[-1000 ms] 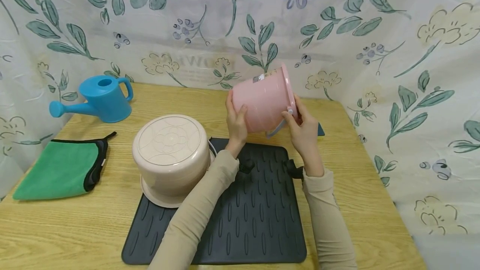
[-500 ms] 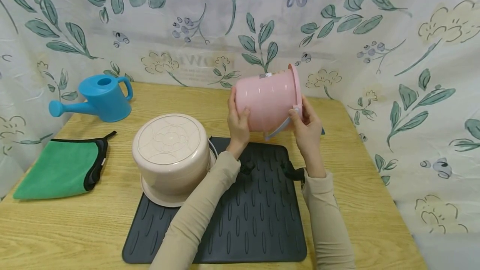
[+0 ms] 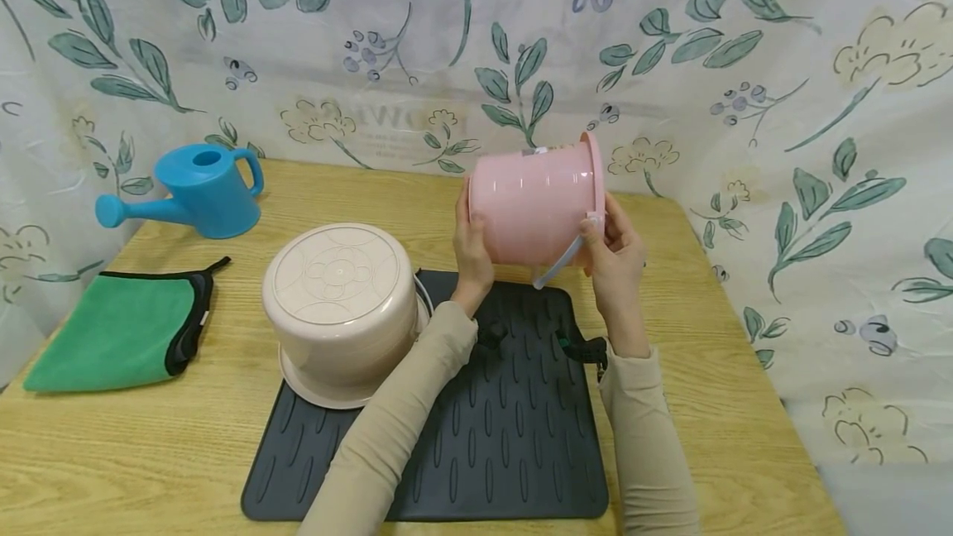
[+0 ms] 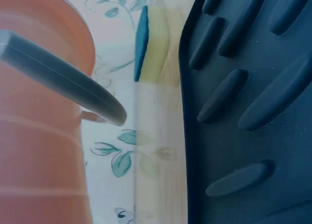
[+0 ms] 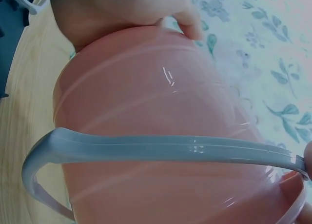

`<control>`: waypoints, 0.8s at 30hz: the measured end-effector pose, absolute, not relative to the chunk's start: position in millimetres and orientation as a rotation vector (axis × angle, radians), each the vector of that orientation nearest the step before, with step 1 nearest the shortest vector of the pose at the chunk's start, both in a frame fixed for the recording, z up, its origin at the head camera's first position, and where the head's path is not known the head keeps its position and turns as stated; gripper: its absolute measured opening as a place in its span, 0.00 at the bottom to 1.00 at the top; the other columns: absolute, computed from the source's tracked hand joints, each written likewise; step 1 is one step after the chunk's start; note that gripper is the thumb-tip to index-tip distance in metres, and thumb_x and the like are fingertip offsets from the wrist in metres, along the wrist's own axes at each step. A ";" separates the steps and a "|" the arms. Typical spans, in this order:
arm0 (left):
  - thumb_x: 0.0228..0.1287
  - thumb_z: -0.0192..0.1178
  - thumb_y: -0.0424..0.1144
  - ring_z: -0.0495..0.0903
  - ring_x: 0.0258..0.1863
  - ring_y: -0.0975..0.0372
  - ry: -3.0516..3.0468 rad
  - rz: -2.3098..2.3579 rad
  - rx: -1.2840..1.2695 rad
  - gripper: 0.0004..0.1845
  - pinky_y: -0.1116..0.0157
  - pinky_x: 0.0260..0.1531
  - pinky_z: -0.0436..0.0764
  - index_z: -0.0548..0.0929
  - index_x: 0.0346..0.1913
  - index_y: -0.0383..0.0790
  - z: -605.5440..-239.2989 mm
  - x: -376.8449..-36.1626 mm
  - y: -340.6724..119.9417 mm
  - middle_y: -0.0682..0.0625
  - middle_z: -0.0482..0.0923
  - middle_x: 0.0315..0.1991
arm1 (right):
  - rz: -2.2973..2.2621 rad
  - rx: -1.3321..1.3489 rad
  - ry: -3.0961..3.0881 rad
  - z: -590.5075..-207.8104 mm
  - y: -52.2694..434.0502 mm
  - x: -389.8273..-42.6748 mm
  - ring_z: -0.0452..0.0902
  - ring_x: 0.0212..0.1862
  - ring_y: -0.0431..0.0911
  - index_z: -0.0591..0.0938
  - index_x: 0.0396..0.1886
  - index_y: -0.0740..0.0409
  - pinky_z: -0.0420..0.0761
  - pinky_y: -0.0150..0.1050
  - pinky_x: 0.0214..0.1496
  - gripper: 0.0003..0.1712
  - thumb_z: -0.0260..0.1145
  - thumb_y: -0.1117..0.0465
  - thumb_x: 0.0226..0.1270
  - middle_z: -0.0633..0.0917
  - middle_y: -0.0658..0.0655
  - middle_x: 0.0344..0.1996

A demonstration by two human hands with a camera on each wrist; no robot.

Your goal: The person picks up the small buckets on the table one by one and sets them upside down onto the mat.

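Note:
Both hands hold a pink bucket [image 3: 532, 209] up over the far edge of the dark mat [image 3: 491, 445]. It lies on its side in the air, with its mouth toward the right and its bottom toward the left. The left hand [image 3: 472, 259] grips the bottom end, its fingers partly hidden behind. At the rim, the right hand [image 3: 620, 271] pinches with its thumb near the handle's joint, other fingers behind. The bucket's grey-blue handle [image 5: 185, 148] hangs loose across the wall in the right wrist view. Part of the left hand [image 5: 117, 11] shows there against the bucket's bottom.
A beige tub [image 3: 338, 279] stands upside down on the mat's left part. Farther left are a blue watering can [image 3: 212, 197] and a folded green cloth [image 3: 119, 333]. A yellow and blue sponge [image 4: 153, 43] lies beyond the mat. Behind hangs a floral curtain [image 3: 417, 48].
The bucket has moved slightly right and turned more level, with both hands moving along with it. Its handle hangs lower. The blue edge behind the bucket is now hidden in the head view.

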State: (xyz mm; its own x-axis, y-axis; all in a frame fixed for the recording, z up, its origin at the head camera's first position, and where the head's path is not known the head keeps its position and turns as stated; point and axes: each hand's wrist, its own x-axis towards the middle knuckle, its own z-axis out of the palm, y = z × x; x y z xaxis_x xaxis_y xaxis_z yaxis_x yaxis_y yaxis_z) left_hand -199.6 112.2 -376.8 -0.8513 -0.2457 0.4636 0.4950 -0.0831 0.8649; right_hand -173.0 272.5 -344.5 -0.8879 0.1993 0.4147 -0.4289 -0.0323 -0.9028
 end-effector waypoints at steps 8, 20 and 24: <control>0.72 0.22 0.37 0.58 0.65 0.55 -1.542 -2.238 -0.278 0.26 0.61 0.63 0.57 0.54 0.69 0.32 -387.4 -209.9 110.1 0.39 0.55 0.68 | 1.974 0.280 -1.821 -343.6 271.4 -171.7 0.67 0.19 0.40 0.73 0.61 0.54 0.61 0.27 0.12 0.25 0.60 0.65 0.63 0.82 0.52 0.36; 0.74 0.19 0.45 0.53 0.67 0.61 -1.428 -2.464 -0.220 0.28 0.61 0.64 0.55 0.52 0.71 0.42 -411.8 -231.1 109.9 0.48 0.52 0.70 | 2.016 0.355 -1.760 -345.3 274.5 -170.1 0.65 0.15 0.40 0.73 0.60 0.59 0.61 0.28 0.12 0.25 0.62 0.64 0.62 0.82 0.53 0.32; 0.73 0.21 0.49 0.56 0.66 0.60 -1.375 -2.532 -0.173 0.28 0.62 0.62 0.58 0.52 0.71 0.44 -412.6 -230.7 111.6 0.49 0.54 0.70 | 2.035 0.350 -1.763 -345.4 276.3 -167.2 0.67 0.16 0.38 0.73 0.60 0.59 0.63 0.27 0.13 0.25 0.62 0.63 0.62 0.81 0.54 0.31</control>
State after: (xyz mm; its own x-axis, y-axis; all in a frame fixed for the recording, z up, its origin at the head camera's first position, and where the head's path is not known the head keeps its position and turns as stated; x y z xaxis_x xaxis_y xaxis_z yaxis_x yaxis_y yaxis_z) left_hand -230.7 111.6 -412.6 -0.9605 -0.1657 0.2237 0.2779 -0.5212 0.8070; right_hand -167.2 276.3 -345.4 -0.8787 0.1505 0.4530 -0.4698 -0.1049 -0.8765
